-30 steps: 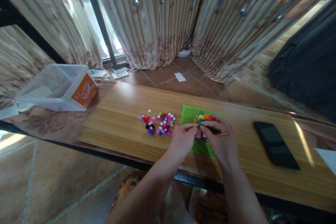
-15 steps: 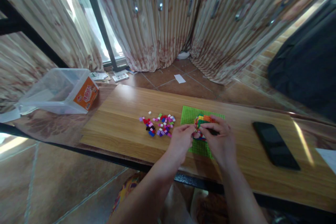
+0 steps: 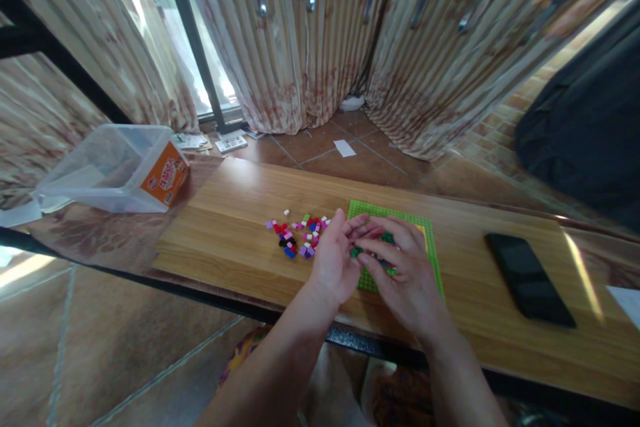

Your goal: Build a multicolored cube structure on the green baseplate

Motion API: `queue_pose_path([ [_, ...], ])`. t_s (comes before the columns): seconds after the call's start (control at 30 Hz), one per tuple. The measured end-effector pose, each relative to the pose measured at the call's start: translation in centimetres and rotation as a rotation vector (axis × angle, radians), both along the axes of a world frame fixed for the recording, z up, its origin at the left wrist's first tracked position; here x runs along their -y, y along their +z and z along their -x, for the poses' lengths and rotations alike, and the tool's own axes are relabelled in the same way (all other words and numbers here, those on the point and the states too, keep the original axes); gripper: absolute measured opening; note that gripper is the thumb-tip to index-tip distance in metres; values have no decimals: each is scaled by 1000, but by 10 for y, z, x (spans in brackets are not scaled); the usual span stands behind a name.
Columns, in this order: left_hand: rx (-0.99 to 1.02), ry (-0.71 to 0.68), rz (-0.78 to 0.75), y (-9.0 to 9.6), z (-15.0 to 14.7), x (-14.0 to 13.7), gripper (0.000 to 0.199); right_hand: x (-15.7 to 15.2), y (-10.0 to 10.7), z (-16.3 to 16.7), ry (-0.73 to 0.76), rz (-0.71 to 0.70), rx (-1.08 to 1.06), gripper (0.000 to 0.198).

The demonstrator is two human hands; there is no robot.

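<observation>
My left hand (image 3: 334, 260) is turned palm up and cupped, with a small green toy brick (image 3: 355, 251) at its palm. Over it reaches my right hand (image 3: 403, 263), its thumb and fingertips closed around that same brick. Beneath both hands lies a light green studded baseplate (image 3: 437, 267). A build of coloured bricks (image 3: 387, 238) on the plate is mostly hidden behind my right hand; green, blue and yellow parts show. Left of my left hand, loose small bricks (image 3: 287, 240) in pink, red, purple, white, blue and black are spread on the wooden board.
The wooden board (image 3: 215, 227) spans the table. A black phone (image 3: 530, 280) lies on its right part. A clear plastic bin (image 3: 115, 170) with an orange label stands at the left. White paper (image 3: 625, 303) sits at the right edge. Striped curtains (image 3: 300, 47) hang behind.
My left hand has turned from pinching at the brick build to palm up. My right hand has shifted slightly left and down from the build toward the left palm.
</observation>
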State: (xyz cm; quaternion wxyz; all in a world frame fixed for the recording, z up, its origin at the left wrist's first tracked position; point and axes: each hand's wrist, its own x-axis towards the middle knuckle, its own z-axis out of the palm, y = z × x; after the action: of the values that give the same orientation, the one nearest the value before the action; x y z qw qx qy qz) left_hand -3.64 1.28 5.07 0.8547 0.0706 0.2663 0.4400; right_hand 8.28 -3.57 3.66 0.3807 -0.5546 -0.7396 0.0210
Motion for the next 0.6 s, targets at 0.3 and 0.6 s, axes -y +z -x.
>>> queue_pose_path([
  [0.3,-46,-74,-93,-2,0,1,51,0,-3,4,25,105,-49,13],
  [0.6,-338,-76,-152,-12,0,4,16,-1,-4,-8,-119,-33,-244,11],
])
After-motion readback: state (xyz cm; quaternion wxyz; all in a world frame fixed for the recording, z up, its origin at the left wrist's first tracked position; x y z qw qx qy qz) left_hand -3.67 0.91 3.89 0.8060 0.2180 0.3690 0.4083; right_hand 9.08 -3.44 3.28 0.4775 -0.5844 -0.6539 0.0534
